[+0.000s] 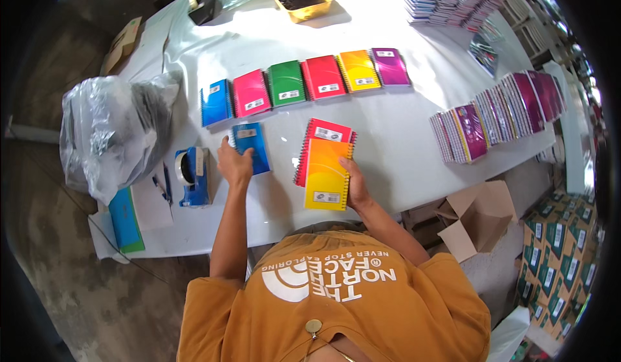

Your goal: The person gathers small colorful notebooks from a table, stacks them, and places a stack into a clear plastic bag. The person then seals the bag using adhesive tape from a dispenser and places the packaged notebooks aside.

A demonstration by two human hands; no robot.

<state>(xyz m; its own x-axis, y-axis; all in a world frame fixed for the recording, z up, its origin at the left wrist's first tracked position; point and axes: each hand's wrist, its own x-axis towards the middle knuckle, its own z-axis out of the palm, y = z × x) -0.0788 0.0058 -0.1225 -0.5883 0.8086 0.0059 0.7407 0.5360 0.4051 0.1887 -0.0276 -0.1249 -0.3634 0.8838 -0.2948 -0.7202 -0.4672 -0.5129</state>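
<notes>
My left hand [235, 160] has its fingers and thumb around the lower left part of a blue spiral notebook [253, 143] close to the table top. In my right hand [354, 182] are a yellow spiral notebook [326, 168] and a red one [316, 132], fanned out with the yellow on top. The thumb presses on the yellow cover near its coil. Beyond both hands runs a row of notebooks: blue [216, 102], pink [251, 93], green [286, 83], red [325, 76], yellow [358, 71] and purple [391, 67].
Left of me stand a blue tape dispenser [194, 175], pens [165, 182] and a bulky plastic bag [116, 132]. Wrapped notebook stacks [498, 113] line the right side, with more piles [446, 0] far right. A yellow tub [301, 1] sits at the back. An open carton [479, 219] is below the right edge.
</notes>
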